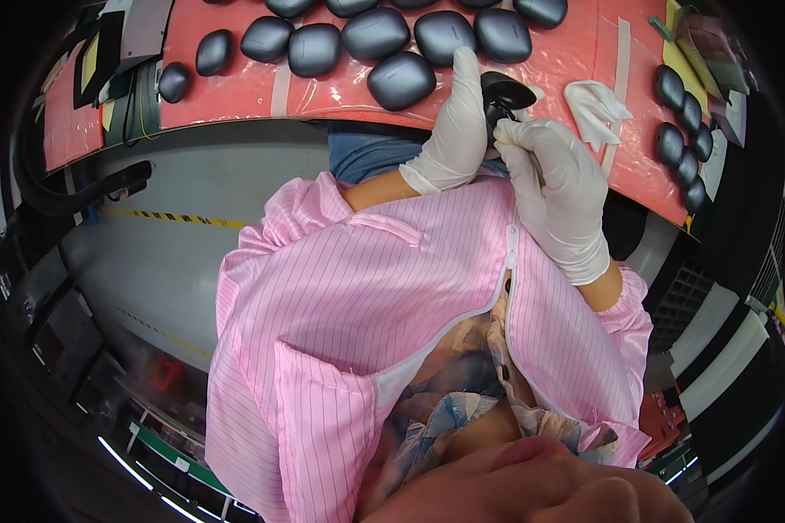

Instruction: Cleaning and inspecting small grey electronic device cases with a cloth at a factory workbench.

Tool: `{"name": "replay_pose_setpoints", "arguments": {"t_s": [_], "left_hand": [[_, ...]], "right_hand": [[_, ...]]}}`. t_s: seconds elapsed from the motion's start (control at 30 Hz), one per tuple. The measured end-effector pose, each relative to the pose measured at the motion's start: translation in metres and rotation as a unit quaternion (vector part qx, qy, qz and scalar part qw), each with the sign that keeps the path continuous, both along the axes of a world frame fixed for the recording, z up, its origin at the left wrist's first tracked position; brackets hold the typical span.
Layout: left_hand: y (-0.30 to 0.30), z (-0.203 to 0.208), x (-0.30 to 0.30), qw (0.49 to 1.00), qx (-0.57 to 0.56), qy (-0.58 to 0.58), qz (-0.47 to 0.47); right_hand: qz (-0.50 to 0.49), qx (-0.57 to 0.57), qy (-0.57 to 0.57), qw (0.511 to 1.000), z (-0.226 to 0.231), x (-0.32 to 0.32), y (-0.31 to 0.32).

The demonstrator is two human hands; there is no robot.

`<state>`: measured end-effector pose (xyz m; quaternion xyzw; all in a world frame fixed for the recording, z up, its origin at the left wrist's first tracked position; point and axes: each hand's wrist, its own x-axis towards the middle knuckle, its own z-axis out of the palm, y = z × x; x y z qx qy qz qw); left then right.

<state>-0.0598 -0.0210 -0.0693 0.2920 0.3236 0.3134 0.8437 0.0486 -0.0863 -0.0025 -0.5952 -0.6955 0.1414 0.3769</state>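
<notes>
Glossy red mat [227,98] spans upper frame, front edge curved. White-gloved right hand [556,187] pinched on black case [504,91] — upper right of centre; left hand [452,135], likewise gloved, half-curled around it. Smooth rounded grey cases [376,35] crowd top; crumpled white cloth [594,112] upper right, mat stretching beside.

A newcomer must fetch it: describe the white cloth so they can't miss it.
Start with the red mat, on its right part, just past the gloved right hand. There a crumpled white cloth lies partly across a pale tape strip. Its soft, creased shape sets it apart from the dark, rounded cases to either side.
</notes>
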Motion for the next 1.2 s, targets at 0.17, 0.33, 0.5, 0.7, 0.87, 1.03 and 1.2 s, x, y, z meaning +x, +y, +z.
{"name": "replay_pose_setpoints", "arguments": {"t_s": [0.17, 0.33, 0.5, 0.7, 0.87, 1.03, 1.2], "left_hand": [[0.004, 0.015, 0.001, 0.990, -0.067, -0.120, -0.011], [0.004, 0.021, -0.010, 1.000, -0.016, 0.004, -0.015], [0.007, 0.017, -0.001, 0.998, -0.039, -0.018, -0.038], [0.009, 0.017, -0.013, 0.999, -0.027, -0.017, -0.043], [0.006, 0.023, -0.004, 0.999, -0.014, -0.015, -0.043], [0.004, 0.009, -0.004, 0.999, -0.026, -0.032, -0.027], [0.002, 0.023, -0.017, 0.999, -0.017, -0.049, -0.012]], "right_hand": [[0.025, 0.030, -0.078, 0.996, 0.012, -0.003, 0.032], [-0.086, -0.050, 0.235, 0.967, 0.007, 0.037, 0.045], [-0.181, -0.087, -0.001, 0.980, -0.036, 0.122, 0.071], [-0.053, -0.061, -0.271, 0.959, -0.014, 0.101, 0.014], [-0.090, -0.047, 0.034, 0.994, -0.007, 0.048, -0.003], [0.023, -0.016, -0.146, 0.989, 0.009, 0.003, -0.010], [-0.010, 0.007, -0.095, 0.995, 0.014, 0.030, -0.024]]}}
